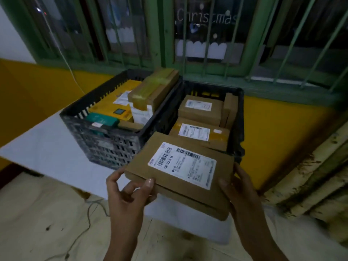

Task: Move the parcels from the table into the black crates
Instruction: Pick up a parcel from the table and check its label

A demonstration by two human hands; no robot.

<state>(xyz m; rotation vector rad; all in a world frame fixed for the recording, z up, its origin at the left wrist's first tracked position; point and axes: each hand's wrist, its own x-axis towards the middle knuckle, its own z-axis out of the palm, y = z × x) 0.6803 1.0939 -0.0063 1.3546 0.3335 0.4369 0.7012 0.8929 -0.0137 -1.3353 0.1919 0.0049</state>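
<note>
Grip: both hands hold one flat brown parcel [178, 187] by its near end. The left hand [128, 193] pinches the near-left corner, thumb on top and fingers beneath. The right hand [243, 194] wraps the near-right edge.
Parcel: label [181, 164] up, raised off the table [47, 147] and tilted. Its far edge reaches the near wall of the right crate [240, 117]; contact cannot be told.
Straight beyond the grip: the right crate already holds several brown parcels [199, 110], some flat, some upright at its far right.
Beyond and left of the grip: the left crate [105, 146] stands against the right one. It is packed with a yellow parcel [111, 106], a green packet [102, 119] and a taped box [154, 89] lying above the rim.
Done: both crates look well loaded.
Left: this parcel seems bound for the right crate. Whether more parcels wait out of view cannot be told.
</note>
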